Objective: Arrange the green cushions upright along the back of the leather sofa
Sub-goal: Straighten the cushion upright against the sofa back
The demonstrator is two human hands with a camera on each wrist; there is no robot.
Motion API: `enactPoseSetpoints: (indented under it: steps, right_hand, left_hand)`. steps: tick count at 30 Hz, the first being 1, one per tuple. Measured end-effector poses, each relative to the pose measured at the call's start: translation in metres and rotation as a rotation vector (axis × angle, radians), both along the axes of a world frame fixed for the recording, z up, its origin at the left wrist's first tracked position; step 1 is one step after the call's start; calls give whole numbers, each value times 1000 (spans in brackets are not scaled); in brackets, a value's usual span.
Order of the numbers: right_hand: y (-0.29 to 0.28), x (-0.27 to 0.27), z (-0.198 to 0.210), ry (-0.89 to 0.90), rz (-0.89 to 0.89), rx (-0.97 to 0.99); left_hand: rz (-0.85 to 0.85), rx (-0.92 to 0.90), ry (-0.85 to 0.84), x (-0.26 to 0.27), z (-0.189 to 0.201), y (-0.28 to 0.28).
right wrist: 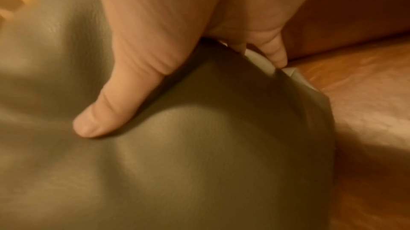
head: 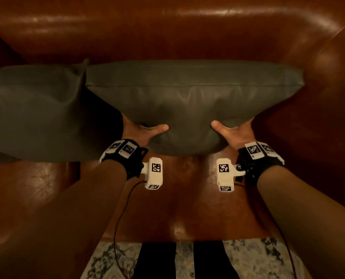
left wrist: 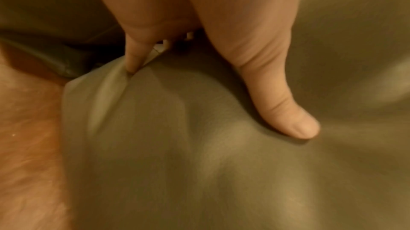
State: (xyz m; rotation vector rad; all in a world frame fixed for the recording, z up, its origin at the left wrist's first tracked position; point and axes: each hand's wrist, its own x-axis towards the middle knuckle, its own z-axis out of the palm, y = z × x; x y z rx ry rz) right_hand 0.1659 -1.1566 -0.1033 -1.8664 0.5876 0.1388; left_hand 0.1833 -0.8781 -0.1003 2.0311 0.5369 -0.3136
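A large green cushion (head: 191, 101) hangs in front of the brown leather sofa's backrest (head: 167, 29), lifted off the seat. My left hand (head: 143, 131) grips its lower left corner, thumb on the front face, fingers behind. My right hand (head: 232, 131) grips the lower right corner the same way. The left wrist view shows my left thumb pressed into the cushion (left wrist: 199, 146); the right wrist view shows my right thumb dented into the cushion (right wrist: 177, 163). A second green cushion (head: 32, 111) leans against the backrest at the left, overlapping the held one's left edge.
The sofa seat (head: 187, 198) lies bare below the held cushion. The right armrest (head: 332, 81) rises close to the cushion's right edge. A patterned rug (head: 248, 258) and my dark trouser legs (head: 157, 260) show at the bottom.
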Motion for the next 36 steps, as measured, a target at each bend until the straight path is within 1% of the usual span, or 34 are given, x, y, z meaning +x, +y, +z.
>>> enactPoseSetpoints:
  steps: [3,5,7,9,10,12,14,17,21,23,25,28,30,32,34,36]
  right_hand:
    - [-6,-21,4,-45,-14,24]
    - [-11,-36,0,-55,-15,45]
    - [-14,-52,-12,-29,-4,41]
    - [-16,-61,-26,41,46,20]
    - [-14,-62,-32,74,94,17]
    - [-10,-51,-44,108,176,11]
    - [-5,-32,-54,59,136,-5]
    - [-1,-20,-47,-29,95,4]
    - [-2,-37,-24,-70,87,25]
    - [-4,-39,-24,-83,99,15]
    - [-6,-38,-30,-54,109,-16]
    - [-2,-35,-33,20,131,-27]
    - [-3,-32,-33,9,134,-4]
    - [-9,-35,-30,-40,110,34]
    - [-13,-37,-15,-85,48,68]
    - [-13,-32,-5,-139,4,110]
  left_hand:
    - [54,-62,-22,-19,-3,8]
    - [77,-117,8,-38,-11,16]
    - [39,-106,63,-53,-19,20]
    - [-35,-57,87,-59,-27,17]
    - [-63,-32,97,-56,-30,13]
    - [-47,9,96,-43,-38,5]
    - [7,20,51,-27,-45,-2]
    - [8,6,-11,-19,-44,-3]
    - [55,-24,24,-46,-36,-7]
    - [76,-39,34,-50,-36,-8]
    - [50,-32,67,-42,-38,-7]
    - [-41,28,114,-29,-39,-3]
    - [-39,17,113,-29,-38,-2]
    - [14,-65,72,-36,-29,-4]
    - [117,-196,-59,-38,-14,-3]
    - [168,-253,-173,-32,-2,-3]
